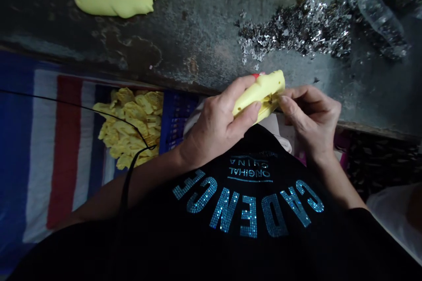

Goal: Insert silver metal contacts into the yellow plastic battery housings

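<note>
Black sequin-lettered shirt, worn. Concrete bench at 12 o'clock; striped cloth at 9. Metal clip heap at 1. Left hand closed around yellow foam shell, centre; right hand, fingertips pinched against it. Risk: a slipping grip could drop the shell onto the heap.
</note>
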Motion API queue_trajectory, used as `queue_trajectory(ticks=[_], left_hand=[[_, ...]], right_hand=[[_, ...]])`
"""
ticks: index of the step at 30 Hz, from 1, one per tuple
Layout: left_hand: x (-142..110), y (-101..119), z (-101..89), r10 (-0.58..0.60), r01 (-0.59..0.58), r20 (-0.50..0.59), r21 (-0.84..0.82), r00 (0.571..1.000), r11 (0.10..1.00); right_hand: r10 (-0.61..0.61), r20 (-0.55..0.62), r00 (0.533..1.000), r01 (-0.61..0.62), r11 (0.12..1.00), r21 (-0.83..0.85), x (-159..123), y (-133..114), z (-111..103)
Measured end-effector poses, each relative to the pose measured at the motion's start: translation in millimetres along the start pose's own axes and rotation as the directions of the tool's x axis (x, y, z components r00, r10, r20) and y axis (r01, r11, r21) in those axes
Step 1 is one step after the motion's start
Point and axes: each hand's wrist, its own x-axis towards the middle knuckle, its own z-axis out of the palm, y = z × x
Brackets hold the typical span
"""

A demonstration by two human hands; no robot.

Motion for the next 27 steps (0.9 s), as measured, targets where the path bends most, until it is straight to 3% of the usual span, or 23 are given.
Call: queue_trajectory(ticks=[3, 5, 9, 12, 15, 21, 23, 27], left_hand=[[1, -3, 0.9, -0.115, 0.119, 0.031, -0.189, 0.993, 0.975], [2, -5, 2.0, -0.155, 0.164, 0.055, -0.287, 0.986, 0.944], [4, -5, 2.5, -0.187, 0.203, 0.078, -0.415, 0.979, 0.887], [3, -4, 2.1, -0.21, 0.229, 0.093, -0.449, 0.973, 0.864], [2, -2, 2.1, -0.205, 0.218, 0.077, -0.417, 0.976, 0.882], [0, -3, 3.1, -0.161, 0.168, 0.05, -0.383, 0.986, 0.908], [-1, -4, 2.6, -0.152, 0.159, 0.048, -0.364, 0.987, 0.918], [-4, 2, -0.3, -0.096, 0.103, 0.041, -0.258, 0.995, 0.961]], right_hand=[[-0.144, -0.046, 0.989, 0.138, 0.984, -0.115, -5, 2, -5], [-0.286, -0.003, 0.958, 0.275, 0.925, -0.261, -7, 1, -8], [-0.486, 0.151, 0.861, 0.482, 0.684, -0.547, -13, 4, -10], [-0.573, 0.22, 0.789, 0.556, 0.514, -0.653, -16, 12, -11], [-0.576, 0.27, 0.772, 0.575, 0.451, -0.682, -16, 18, -14], [-0.576, 0.262, 0.775, 0.601, 0.542, -0.587, -14, 16, -14], [-0.52, 0.21, 0.828, 0.544, 0.655, -0.524, -12, 11, -14], [-0.267, 0.039, 0.963, 0.265, 0.911, -0.314, -1, 6, -20]])
